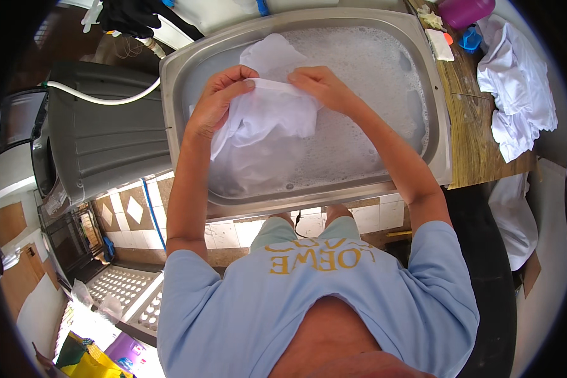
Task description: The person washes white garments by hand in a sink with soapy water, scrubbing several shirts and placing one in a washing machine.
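A wet white garment (264, 123) is lifted partly out of the soapy water in a metal sink (444, 126). My left hand (217, 101) grips its upper edge on the left, fingers curled over the cloth. My right hand (321, 85) pinches the same edge just to the right, close to the left hand. The rest of the garment hangs down into the foam, and another fold of it lies in the water behind my hands.
A wooden counter (469, 135) to the right carries a heap of white cloth (516, 94), a white soap bar (440, 44), a blue object (470, 41) and a purple container (466, 11). A grey appliance (101, 138) with a white hose stands left. Tiled floor lies below.
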### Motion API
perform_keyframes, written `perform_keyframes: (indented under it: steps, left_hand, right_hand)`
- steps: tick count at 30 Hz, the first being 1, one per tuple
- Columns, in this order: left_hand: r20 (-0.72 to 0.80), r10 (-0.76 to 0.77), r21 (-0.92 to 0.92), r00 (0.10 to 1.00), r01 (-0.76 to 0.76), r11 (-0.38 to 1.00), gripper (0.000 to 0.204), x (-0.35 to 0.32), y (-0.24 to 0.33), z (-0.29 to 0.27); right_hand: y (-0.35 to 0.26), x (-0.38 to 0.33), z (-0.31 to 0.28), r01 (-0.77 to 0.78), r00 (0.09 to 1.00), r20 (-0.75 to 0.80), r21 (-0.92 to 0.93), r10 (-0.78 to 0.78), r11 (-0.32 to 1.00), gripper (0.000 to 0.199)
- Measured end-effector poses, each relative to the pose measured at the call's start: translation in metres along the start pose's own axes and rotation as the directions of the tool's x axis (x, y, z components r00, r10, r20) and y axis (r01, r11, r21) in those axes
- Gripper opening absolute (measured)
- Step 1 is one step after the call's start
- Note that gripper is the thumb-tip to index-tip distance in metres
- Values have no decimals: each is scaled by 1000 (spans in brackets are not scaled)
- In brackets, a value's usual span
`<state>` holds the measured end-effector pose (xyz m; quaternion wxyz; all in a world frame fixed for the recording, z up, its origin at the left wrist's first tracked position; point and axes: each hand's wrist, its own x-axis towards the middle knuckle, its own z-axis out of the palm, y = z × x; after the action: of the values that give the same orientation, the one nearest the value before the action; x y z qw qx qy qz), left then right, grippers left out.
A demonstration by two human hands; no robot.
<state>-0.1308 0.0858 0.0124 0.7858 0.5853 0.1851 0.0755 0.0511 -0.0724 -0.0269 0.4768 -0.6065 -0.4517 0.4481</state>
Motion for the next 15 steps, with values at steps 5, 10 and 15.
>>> perform_keyframes:
  steps: [5,10,15]
  left_hand:
    - [21,16,34,1000,-17,999,12,8,-5,2]
    - [147,70,145,987,-91,985,10,21,33,37]
    - [257,-73,451,964,-52,891,13,41,40,52]
  right_hand:
    - [-1,-24,-5,94,995,-89,616,-49,782,26]
    - [-17,-52,-6,67,994,-100,349,-34,935,19]
    - [-23,-70,-37,242,968,-211,637,-135,732,16]
